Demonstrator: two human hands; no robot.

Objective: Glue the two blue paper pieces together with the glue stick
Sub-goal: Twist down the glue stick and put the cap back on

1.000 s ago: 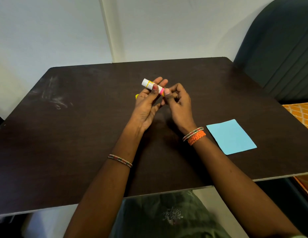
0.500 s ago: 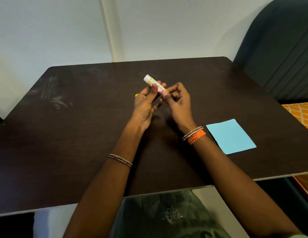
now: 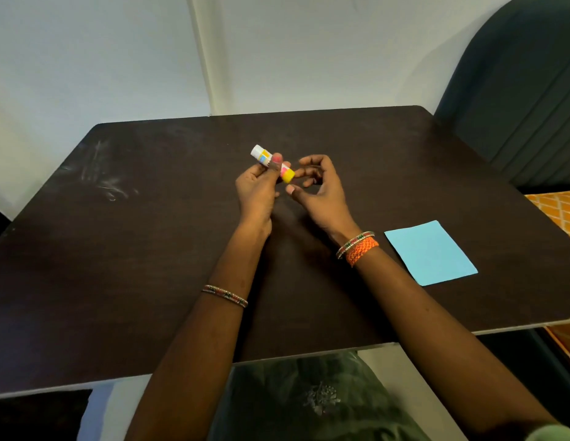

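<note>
Blue paper [image 3: 430, 253] beside right hand [image 3: 321, 192], fingers apart | left hand [image 3: 256, 189] grips glue stick [image 3: 272, 163]

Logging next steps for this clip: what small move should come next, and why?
Probably bring the right hand onto the yellow end of the glue stick and twist. The left hand holds the stick; the right is open beside it; the blue paper lies untouched.

Dark brown bench [image 3: 150, 265], top scuffed with pale chalky streaks [image 3: 102, 179] toward its far left. White wall [image 3: 86, 58] directly behind it. Dark green padded chair back [image 3: 525, 106] stands at the far right corner. Orange patterned surface [image 3: 557, 208] beside it, possibly fabric; view too partial to confirm.
</note>
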